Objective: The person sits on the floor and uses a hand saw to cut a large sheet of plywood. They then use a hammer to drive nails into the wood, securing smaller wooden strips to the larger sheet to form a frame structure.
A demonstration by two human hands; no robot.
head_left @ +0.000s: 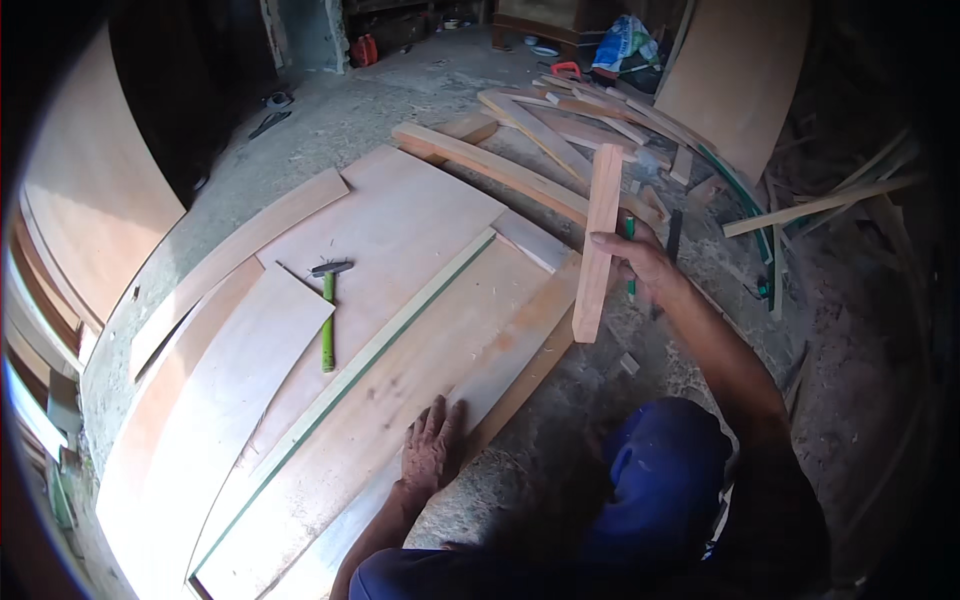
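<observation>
My right hand [648,262] is raised past the far end of a wooden panel [400,385], closed on a short flat piece of wood [602,195]. A thin green pencil-like stick [630,228] is also held among its fingers. Fingers spread, my left hand [430,447] lies flat on the near right edge of the panel. Along the panel's left side runs a long wooden strip with a green edge [350,378]. A hammer with a green handle [328,320] rests on the plywood sheets [390,215] beyond it, with several nails about its head.
Long wooden battens [490,170] lie past the panel, and more offcuts are heaped farther right. Plywood boards lean at the left [95,190] and the far right [735,75]. A blue and white bag [625,42] stands on the concrete floor [330,120] at the back.
</observation>
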